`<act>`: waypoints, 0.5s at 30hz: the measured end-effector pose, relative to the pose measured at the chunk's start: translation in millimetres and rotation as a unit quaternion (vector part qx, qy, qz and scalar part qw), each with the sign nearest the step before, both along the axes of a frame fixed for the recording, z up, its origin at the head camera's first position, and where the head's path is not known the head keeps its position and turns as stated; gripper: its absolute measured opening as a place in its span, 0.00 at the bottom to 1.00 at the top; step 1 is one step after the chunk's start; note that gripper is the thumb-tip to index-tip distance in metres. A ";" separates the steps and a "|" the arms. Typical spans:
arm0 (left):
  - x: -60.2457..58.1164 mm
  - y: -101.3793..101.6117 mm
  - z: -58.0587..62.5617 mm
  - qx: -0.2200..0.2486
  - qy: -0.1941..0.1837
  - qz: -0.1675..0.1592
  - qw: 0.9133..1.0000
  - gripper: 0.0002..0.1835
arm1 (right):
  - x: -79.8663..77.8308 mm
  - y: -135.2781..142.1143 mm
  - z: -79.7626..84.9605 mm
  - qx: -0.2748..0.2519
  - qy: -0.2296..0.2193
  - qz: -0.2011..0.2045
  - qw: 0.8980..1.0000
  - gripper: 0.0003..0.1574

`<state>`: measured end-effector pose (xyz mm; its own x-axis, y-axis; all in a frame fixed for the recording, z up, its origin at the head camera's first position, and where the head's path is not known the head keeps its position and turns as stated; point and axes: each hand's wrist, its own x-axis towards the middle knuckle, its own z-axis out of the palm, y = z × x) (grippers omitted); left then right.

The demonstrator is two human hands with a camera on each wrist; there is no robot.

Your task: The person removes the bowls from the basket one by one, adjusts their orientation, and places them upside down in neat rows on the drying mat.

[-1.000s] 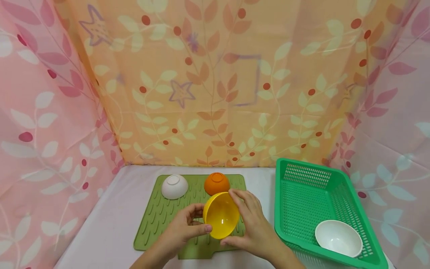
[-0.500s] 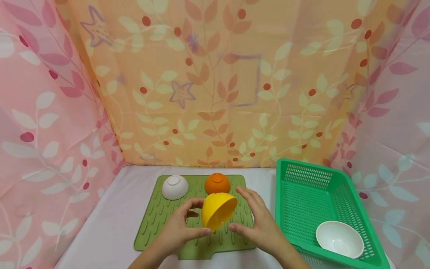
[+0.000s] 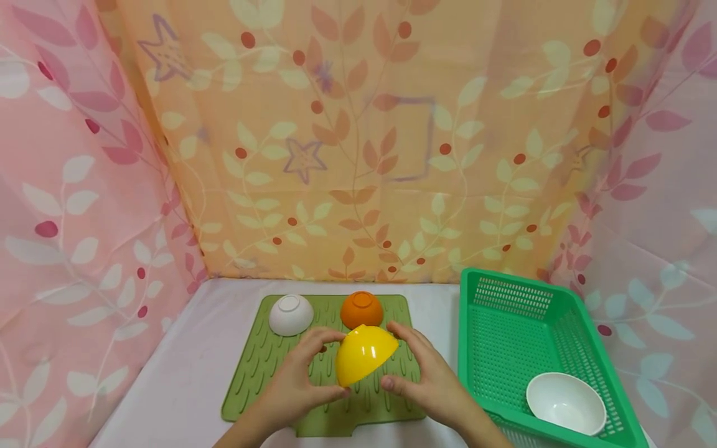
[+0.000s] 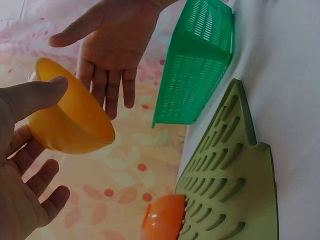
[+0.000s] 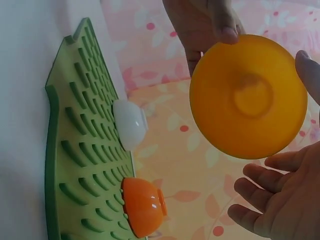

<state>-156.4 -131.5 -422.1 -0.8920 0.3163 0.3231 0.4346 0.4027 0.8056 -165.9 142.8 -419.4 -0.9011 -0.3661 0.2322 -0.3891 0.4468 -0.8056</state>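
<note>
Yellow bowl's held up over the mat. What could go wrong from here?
Slip: only the left hand clearly grips the tilted yellow bowl; the right hand hovers beside it, so a loose pinch might drop it.
Knock: the orange bowl sits upside down on the green mat just beyond, so lowering too far forward could bump it.

No lettering, label, brand or number is readable in any view. The orange backdrop cloth (image 3: 487, 236) bears only drawn, wordless signs — outlined stars (image 3: 305, 160) and a faint purple rectangle (image 3: 431, 138).
</note>
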 end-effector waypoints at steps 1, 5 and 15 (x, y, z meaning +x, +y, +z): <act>0.3 0.6 0.0 -0.005 0.006 0.000 1.000 0.39 | -0.3 -0.1 -0.3 -0.001 -0.005 0.000 1.000 0.50; 1.1 2.1 -0.3 -0.024 0.027 0.001 0.999 0.43 | -1.9 -0.5 -0.8 -0.008 -0.019 0.001 1.000 0.49; 0.7 2.5 -5.0 -0.067 0.105 -0.002 0.992 0.44 | -1.1 -3.7 -3.4 -0.010 -0.054 0.005 0.998 0.50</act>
